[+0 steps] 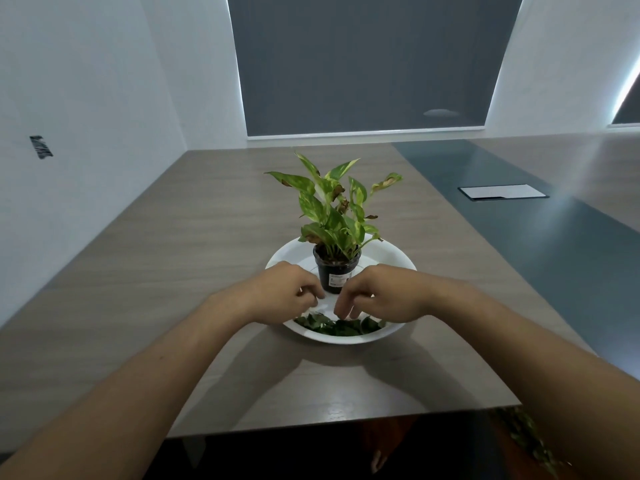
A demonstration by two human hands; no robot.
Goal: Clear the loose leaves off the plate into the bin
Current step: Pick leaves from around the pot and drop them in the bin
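A white plate (388,252) sits on the wooden table, with a potted plant (337,271) in a black pot standing at its middle. Several loose dark green leaves (341,326) lie along the plate's near rim. My left hand (284,292) hovers over the plate's left side, fingers curled downward, just above the leaves. My right hand (377,294) reaches down in front of the pot, its fingertips touching the top of the leaf pile. Neither hand visibly holds a leaf. At the bottom right, below the table edge, more leaves (526,441) show in what may be the bin.
The wooden table (173,254) stretches far back to a grey blind. A dark strip with a rectangular hatch (502,192) runs along the right side. White walls stand to the left. The table's near edge is just below my forearms.
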